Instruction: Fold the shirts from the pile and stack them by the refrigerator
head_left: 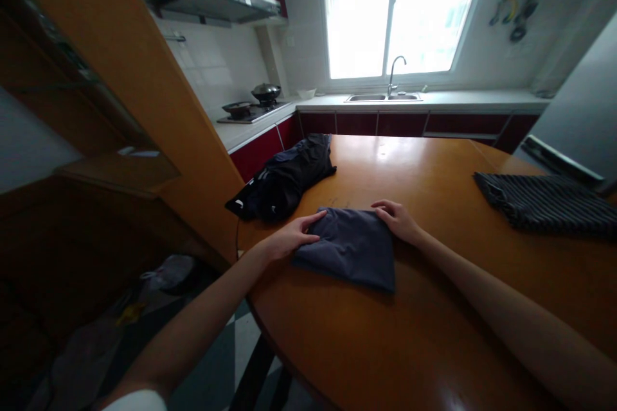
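A folded grey-blue piece of clothing lies flat on the wooden table, lightly creased on top. My left hand rests on its left edge, with thumb and fingers spread apart over the fabric. At the far right corner of the cloth is my right hand, its slightly bent fingers lying on the edge. Neither hand lifts the cloth. Just beyond my left hand, a heap of black clothing with small white marks lies at the table's left edge.
A dark striped cloth lies on the right of the wooden table. Behind stand a counter with a sink and a stove with pans. A wooden partition borders the left side. Bags lie low at left.
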The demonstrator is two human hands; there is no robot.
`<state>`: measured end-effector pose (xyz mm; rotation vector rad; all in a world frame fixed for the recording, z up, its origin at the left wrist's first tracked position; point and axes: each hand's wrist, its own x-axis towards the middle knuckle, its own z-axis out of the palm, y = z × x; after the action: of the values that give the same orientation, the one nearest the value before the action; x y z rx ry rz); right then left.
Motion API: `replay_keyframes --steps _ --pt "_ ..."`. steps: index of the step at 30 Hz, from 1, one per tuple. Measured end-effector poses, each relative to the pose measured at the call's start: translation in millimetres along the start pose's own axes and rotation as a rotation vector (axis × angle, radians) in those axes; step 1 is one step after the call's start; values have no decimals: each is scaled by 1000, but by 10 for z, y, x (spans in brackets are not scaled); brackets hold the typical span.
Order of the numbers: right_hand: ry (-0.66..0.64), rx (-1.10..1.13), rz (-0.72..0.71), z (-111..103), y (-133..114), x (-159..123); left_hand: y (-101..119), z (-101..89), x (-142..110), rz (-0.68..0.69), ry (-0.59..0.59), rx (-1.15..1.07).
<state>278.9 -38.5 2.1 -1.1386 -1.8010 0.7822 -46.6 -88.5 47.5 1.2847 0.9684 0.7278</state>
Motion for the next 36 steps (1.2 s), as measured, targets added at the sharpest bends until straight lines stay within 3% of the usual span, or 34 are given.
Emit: replay_keyframes --steps 5,9,16,22,28,32,36 --pt "-26 -34 -13 12 32 -15 19 -1 -54 -18 -48 -78" --pt "-16 -59 -5 26 78 -21 -37 -48 -34 76 -5 56" --pt "-20 -99 -3 37 120 -27 58 -191 -61 200 418 692" --pt "-24 -105 -1 43 144 -24 39 -37 -237 -16 210 1023" --pt "-18 -104 -14 46 123 -30 -21 18 -315 -17 140 948" --pt "-18 -100 -17 48 107 -32 -9 -4 -365 15 202 902" --pt "-8 -143 -27 43 79 -41 -79 -83 -439 27 294 999"
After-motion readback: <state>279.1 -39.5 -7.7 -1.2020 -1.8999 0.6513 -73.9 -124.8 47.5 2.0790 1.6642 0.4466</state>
